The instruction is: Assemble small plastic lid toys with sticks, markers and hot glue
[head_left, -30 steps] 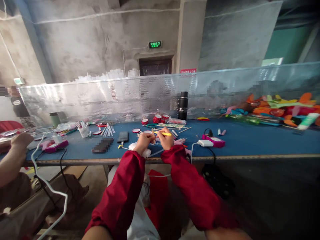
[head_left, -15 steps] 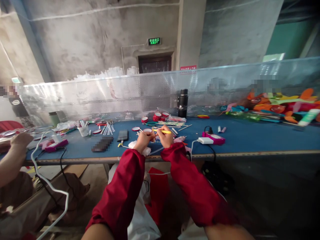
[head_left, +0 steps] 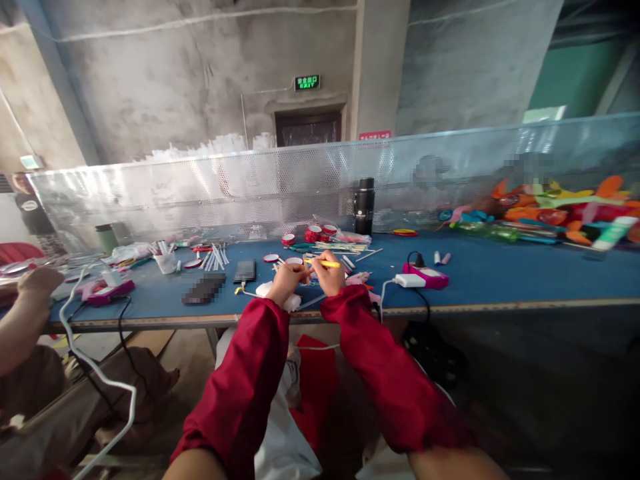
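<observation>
My right hand [head_left: 330,280] is closed around a slim yellow pen-like tool [head_left: 329,265], its tip pointing left toward my other hand. Fingers pinched together, my left hand [head_left: 285,280] meets it just above the blue table; what those fingers grip is too small to make out. Right behind the hands lies a red-rimmed round piece [head_left: 295,261]. A white object [head_left: 264,289], partly covered by my left wrist, rests near the table edge. Pink pieces [head_left: 358,278] lie beside my right hand.
A phone-like device [head_left: 245,271] with a cable lies left of my hands. Farther left stand a white cup of sticks [head_left: 165,261] and a co-worker's hand [head_left: 40,285]. A black thermos [head_left: 365,208] stands behind; a purple power strip [head_left: 434,278] sits right, beyond it colourful pieces [head_left: 560,213].
Both hands stay together in nearly the same place, the yellow tool still in my right hand. The whole view has shifted very slightly.
</observation>
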A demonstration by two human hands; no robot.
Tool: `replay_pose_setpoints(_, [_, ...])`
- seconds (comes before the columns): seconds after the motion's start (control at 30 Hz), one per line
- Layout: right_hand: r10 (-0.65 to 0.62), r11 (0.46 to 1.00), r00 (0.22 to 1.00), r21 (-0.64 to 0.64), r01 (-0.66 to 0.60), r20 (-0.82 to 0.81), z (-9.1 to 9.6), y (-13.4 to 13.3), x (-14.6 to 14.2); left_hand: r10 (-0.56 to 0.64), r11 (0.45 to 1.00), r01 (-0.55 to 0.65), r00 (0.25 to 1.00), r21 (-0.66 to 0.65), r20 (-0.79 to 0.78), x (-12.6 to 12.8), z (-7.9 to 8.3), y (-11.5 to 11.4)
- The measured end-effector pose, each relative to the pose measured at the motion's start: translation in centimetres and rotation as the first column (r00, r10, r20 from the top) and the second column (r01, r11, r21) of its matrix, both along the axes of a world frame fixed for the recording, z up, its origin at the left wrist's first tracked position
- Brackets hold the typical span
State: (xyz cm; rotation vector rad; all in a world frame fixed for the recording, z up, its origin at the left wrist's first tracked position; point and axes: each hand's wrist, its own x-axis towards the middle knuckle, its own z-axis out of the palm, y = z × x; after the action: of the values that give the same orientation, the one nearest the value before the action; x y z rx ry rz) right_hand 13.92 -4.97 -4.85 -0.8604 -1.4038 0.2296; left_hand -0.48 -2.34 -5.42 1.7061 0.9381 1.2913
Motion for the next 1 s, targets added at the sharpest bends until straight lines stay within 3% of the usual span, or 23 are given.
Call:
replay_pose_setpoints(0.5, [0.052, 0.999, 0.997, -0.011, -0.053, -0.063, 0.01, 0.04, -0.02, 0.011, 1.0, -0.011, 1.0, -0.012, 0.01, 0.06, 0.15, -0.1])
replay_pose_setpoints(0.73, [0.02, 1.0, 0.999, -0.007, -0.02, -0.031, 0.01, -0.06, 0.05, -0.02, 1.0, 0.02, 1.0, 0.014, 0.001, 0.05, 0.04, 0.0])
replay_pose_setpoints(0.87, [0.067, 0.998, 0.998, -0.021, -0.067, -0.009, -0.08, 0.14, 0.02, -0.025, 0.999, 0.026, 0.999, 0.035, -0.025, -0.12, 0.01, -0.04])
replay_pose_setpoints(1.0, [0.056, 0.998, 0.996, -0.009, -0.056, -0.067, -0.2, 0.36, 0.12, 0.005, 0.999, -0.003, 1.0, 0.04, -0.031, -0.24, -0.2, 0.32])
